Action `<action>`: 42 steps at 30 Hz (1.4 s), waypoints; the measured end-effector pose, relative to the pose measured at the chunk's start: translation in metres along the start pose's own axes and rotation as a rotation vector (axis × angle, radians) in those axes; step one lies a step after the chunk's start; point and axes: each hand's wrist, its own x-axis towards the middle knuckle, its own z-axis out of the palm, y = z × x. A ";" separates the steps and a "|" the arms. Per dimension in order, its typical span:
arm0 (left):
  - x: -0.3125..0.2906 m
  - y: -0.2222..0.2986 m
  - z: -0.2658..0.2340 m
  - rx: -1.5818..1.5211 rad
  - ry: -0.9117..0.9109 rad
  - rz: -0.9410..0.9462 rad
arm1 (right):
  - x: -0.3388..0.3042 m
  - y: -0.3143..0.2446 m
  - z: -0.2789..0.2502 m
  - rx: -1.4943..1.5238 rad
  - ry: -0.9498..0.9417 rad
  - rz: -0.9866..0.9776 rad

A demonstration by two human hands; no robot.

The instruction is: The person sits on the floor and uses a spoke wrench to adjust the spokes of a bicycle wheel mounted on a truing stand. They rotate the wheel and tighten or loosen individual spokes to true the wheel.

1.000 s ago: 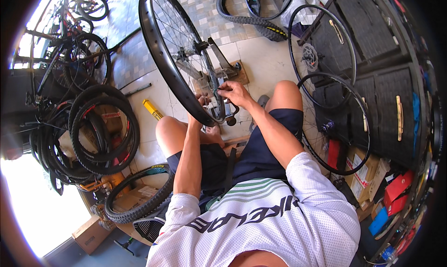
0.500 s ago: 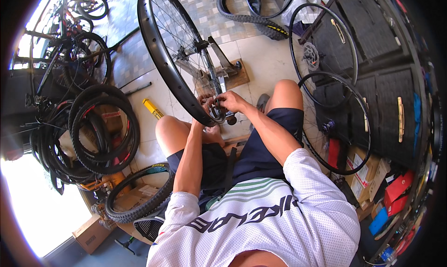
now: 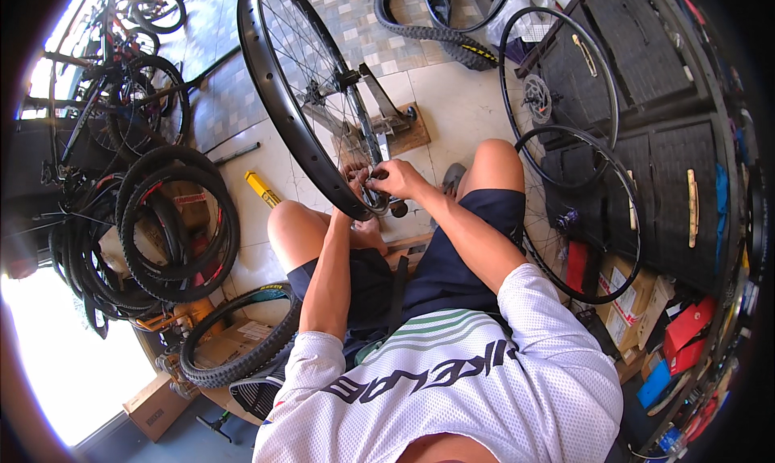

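Observation:
A black bicycle wheel [image 3: 284, 112] with a wide rim and thin spokes stands upright in a metal truing stand [image 3: 375, 92] on a wooden base [image 3: 413, 132]. At the near lower part of the wheel, my right hand [image 3: 395, 178] is closed in a pinch beside the spokes, on the right side of the rim. Opposite it, my left hand [image 3: 356, 178] reaches in among the spokes, its fingers bent and partly hidden by the rim. What the fingertips of either hand pinch is too small to make out. A dark round knob [image 3: 399, 209] of the stand sits just below my right hand.
Tyres [image 3: 173, 229] hang in a bunch at left, near several bicycles. Another tyre [image 3: 242, 334] lies by my left side. Two wheels [image 3: 581, 213] lean against dark cabinets [image 3: 670, 180] at right. A yellow box [image 3: 262, 188] lies on the floor by my left knee.
My right hand has shifted very slightly left at the spokes, still pinched. The wheel and stand look the same; the whole view has moved a little.

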 end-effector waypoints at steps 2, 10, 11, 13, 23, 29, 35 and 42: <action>0.001 -0.003 -0.002 0.010 0.000 0.001 | -0.003 -0.003 0.009 0.014 0.102 0.013; 0.003 -0.002 -0.003 0.040 -0.006 -0.038 | 0.007 0.022 0.012 -0.011 0.085 0.004; 0.003 0.000 -0.002 0.020 -0.014 -0.042 | 0.008 0.024 0.012 0.010 0.084 0.016; 0.002 -0.002 -0.006 -0.018 -0.014 -0.054 | 0.008 0.020 0.012 0.015 0.043 0.012; -0.001 -0.002 -0.003 -0.063 0.016 0.044 | 0.000 0.001 0.006 0.036 -0.053 -0.021; -0.001 0.006 -0.001 -0.045 0.027 -0.083 | 0.002 0.010 0.011 0.044 -0.024 0.126; 0.006 -0.001 -0.001 -0.162 0.000 -0.026 | 0.009 0.024 0.010 0.048 -0.002 0.111; 0.014 -0.016 -0.009 -0.129 -0.042 -0.047 | 0.010 0.027 0.012 0.234 -0.129 0.180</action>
